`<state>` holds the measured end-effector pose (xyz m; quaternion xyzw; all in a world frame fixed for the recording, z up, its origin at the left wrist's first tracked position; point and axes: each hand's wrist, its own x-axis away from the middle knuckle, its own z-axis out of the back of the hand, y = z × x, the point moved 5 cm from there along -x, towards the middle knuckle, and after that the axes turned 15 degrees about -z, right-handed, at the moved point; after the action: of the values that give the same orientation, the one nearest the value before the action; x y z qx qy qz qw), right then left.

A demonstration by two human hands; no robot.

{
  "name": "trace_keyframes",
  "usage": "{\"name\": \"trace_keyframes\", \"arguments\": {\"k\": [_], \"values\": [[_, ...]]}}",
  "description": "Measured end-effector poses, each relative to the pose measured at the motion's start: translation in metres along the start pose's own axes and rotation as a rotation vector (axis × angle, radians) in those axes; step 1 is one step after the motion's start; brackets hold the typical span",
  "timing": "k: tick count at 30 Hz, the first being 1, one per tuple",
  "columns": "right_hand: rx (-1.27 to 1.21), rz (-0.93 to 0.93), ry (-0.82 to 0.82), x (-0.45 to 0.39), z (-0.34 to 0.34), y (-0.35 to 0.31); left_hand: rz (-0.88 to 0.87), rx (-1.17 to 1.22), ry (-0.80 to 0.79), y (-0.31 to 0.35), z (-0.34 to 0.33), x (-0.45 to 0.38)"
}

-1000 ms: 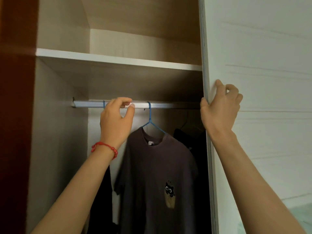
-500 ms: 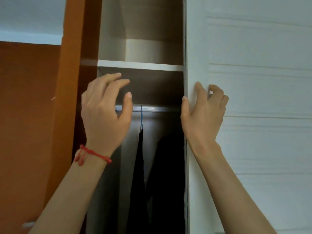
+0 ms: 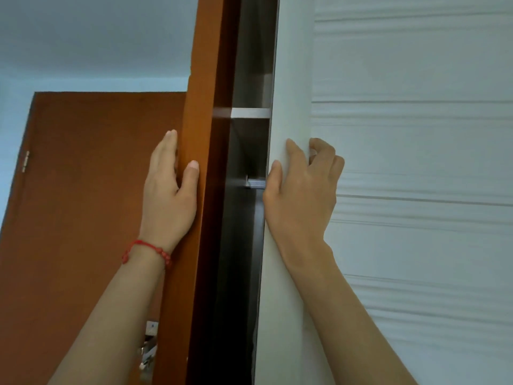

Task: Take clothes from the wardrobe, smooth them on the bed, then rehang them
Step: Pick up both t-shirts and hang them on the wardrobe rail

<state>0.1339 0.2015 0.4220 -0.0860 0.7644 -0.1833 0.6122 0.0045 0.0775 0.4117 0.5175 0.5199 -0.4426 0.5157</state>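
Observation:
The white sliding wardrobe door (image 3: 402,162) covers nearly the whole opening; only a narrow dark gap (image 3: 241,245) remains. My right hand (image 3: 302,195) grips the door's left edge, thumb on the edge and fingers curled into a groove. My left hand (image 3: 169,190), with a red bead bracelet on the wrist, lies flat against the orange wooden wardrobe side panel (image 3: 205,107), thumb on its front face. In the gap I see a short end of the silver hanging rail (image 3: 256,183) and a shelf edge (image 3: 249,113). The clothes are hidden behind the door.
An orange-brown room door (image 3: 83,190) with a hinge stands at the left, under a pale blue wall and ceiling. Some small cluttered items (image 3: 148,348) show low behind the wardrobe side panel.
The white door has slid left, narrowing the opening to a slit and hiding the hanging clothes. My left hand left the rail and now rests on the side panel. The view has swung left.

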Motion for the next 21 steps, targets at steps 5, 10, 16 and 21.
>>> {"name": "trace_keyframes", "arguments": {"k": [5,10,16,21], "values": [[-0.055,0.067,-0.002,0.017,-0.019,-0.024,0.086,0.285,-0.016,-0.013,-0.003,0.008],[-0.119,0.107,-0.032,0.028,-0.033,-0.039,0.109,0.333,0.011,-0.012,-0.003,0.01],[-0.185,0.086,-0.003,0.027,-0.033,-0.036,0.117,0.378,0.039,-0.01,-0.002,0.008],[-0.185,0.085,-0.026,0.031,-0.036,-0.041,0.096,0.387,0.027,-0.011,-0.003,0.008]]}}
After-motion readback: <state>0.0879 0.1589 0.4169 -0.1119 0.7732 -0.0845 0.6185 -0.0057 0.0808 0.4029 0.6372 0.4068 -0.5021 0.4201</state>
